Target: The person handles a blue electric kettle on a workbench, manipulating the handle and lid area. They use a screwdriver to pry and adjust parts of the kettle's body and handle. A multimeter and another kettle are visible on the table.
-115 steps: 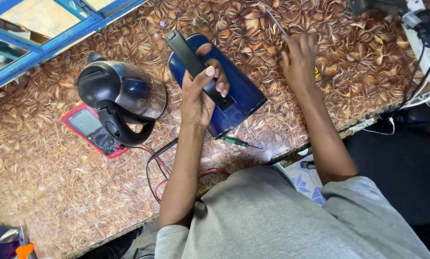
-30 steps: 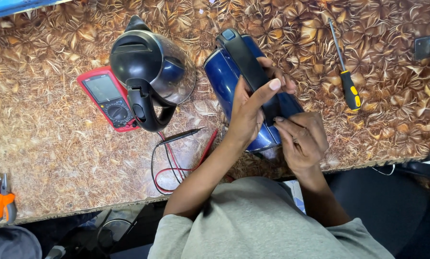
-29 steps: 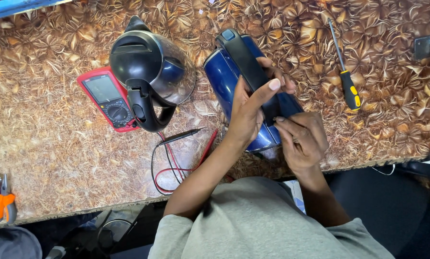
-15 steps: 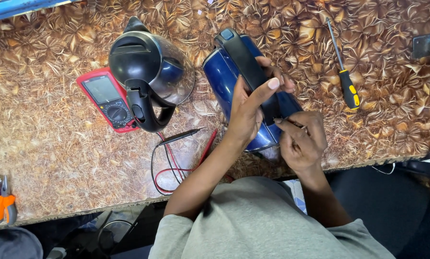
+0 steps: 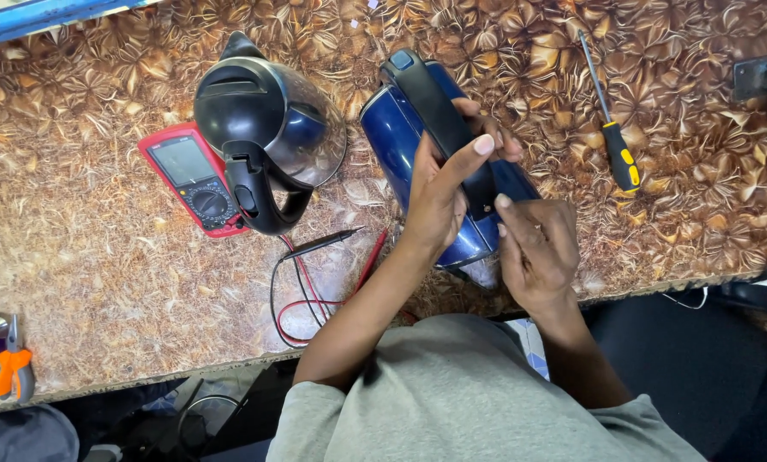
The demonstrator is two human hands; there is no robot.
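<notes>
A dark blue kettle (image 5: 393, 137) lies on its side on the patterned worktop (image 5: 101, 257). My left hand (image 5: 439, 192) is wrapped around its black handle (image 5: 426, 98), thumb on top. My right hand (image 5: 533, 248) sits at the kettle's lower end, fingers curled, with the index fingertip pressed on the bottom of the handle. Whether something small sits in its fingers cannot be made out. A screwdriver (image 5: 613, 141) with a black and yellow grip lies loose to the right of both hands.
A steel kettle (image 5: 268, 128) with a black lid and handle stands to the left, beside a red multimeter (image 5: 191, 175). Its red and black probe leads (image 5: 302, 274) trail toward the table's front edge. Orange-handled pliers (image 5: 11, 368) lie at far left.
My right hand, which was far out on the table with the screwdriver 3.8 s ago, is now on the kettle and the screwdriver lies loose. Over the last second its fingers crept up the handle.
</notes>
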